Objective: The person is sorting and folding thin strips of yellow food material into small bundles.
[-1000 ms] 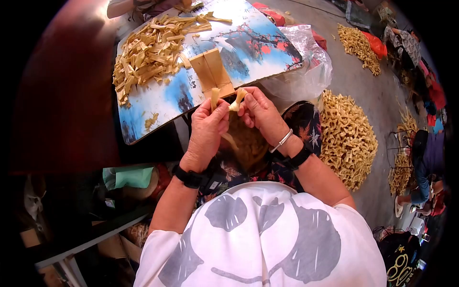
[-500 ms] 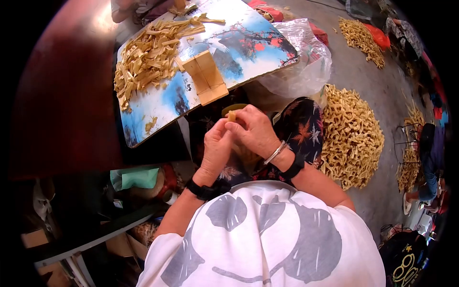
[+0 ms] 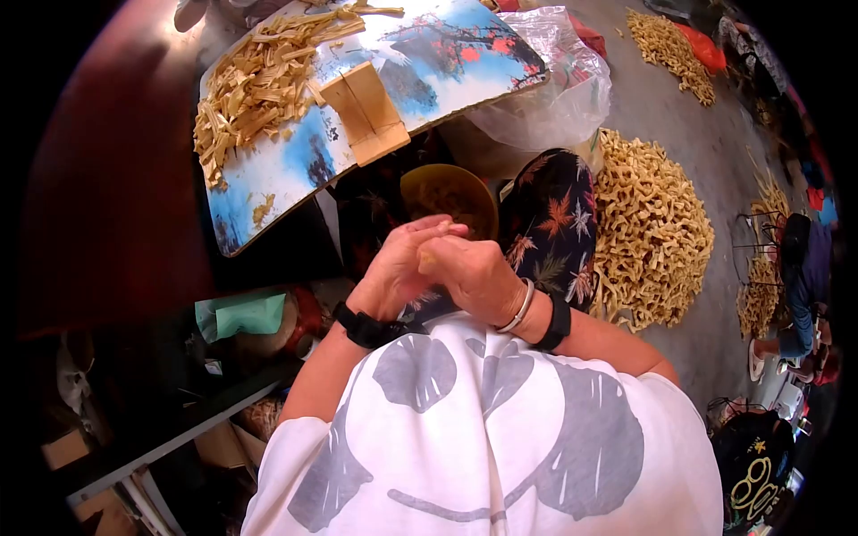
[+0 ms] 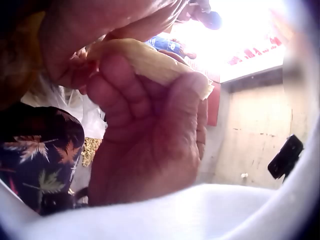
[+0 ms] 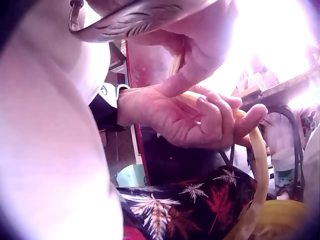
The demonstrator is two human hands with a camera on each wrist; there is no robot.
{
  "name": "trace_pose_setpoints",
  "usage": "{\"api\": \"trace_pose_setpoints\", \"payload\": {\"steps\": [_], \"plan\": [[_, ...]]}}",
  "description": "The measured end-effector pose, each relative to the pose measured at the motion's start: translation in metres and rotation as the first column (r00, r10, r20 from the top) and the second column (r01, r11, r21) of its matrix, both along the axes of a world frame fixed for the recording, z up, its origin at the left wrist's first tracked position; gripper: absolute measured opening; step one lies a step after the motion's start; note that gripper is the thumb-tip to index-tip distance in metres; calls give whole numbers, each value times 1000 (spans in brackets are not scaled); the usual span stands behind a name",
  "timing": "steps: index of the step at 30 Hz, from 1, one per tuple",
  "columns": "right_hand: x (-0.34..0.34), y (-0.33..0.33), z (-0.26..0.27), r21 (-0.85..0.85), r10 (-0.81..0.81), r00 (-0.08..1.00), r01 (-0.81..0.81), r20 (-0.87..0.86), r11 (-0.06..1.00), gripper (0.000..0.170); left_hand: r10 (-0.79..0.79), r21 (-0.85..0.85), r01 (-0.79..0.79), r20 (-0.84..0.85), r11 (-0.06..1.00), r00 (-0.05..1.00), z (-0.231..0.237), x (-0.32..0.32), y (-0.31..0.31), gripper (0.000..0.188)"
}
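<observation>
A pale yellow, flexible strip (image 4: 150, 62) runs between the two hands. My left hand (image 3: 386, 272) is turned palm up, its thumb and curled fingers around the strip. Over it bends my right hand (image 3: 475, 275), thumb and fingers pinching the strip against the left palm. In the right wrist view, one length of the strip (image 5: 259, 160) passes over the left fingers and hangs toward a yellow bowl (image 5: 295, 207). Both hands are in front of the chest, above the lap. That bowl, with pale pieces in it, is between the knees.
A low table (image 3: 308, 174) with a painted top stands ahead, holding a heap of loose strips (image 3: 259, 85) and an L-shaped wooden piece (image 3: 366, 116) at its near edge. On the floor lie a large pile of knotted pieces (image 3: 652, 232) and a clear plastic bag (image 3: 559, 89).
The hands have moved from the table edge back toward the chest and closed together over the strip. The bowl between the knees has come into fuller view.
</observation>
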State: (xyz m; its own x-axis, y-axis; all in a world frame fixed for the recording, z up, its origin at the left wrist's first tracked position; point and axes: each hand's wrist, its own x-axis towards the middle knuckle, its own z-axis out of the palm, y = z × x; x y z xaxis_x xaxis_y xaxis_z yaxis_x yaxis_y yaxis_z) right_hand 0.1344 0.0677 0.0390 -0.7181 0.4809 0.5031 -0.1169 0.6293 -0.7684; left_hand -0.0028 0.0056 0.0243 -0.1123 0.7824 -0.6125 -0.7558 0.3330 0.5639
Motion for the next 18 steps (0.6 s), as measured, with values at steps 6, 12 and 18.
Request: {"api": "trace_pose_setpoints", "payload": {"steps": [6,12,18], "plan": [[11,18,-13,2,-273,961,274,43,962,11,-181,87,397,-787,914,589,-8,-9,3,45],[-4,19,-44,-703,-216,964,260,153,662,21,-183,-278,533,-957,799,-225,25,-6,9,36],[-20,30,-44,-678,-233,936,352,264,645,21,137,-54,398,-889,916,-436,24,3,9,25]]}}
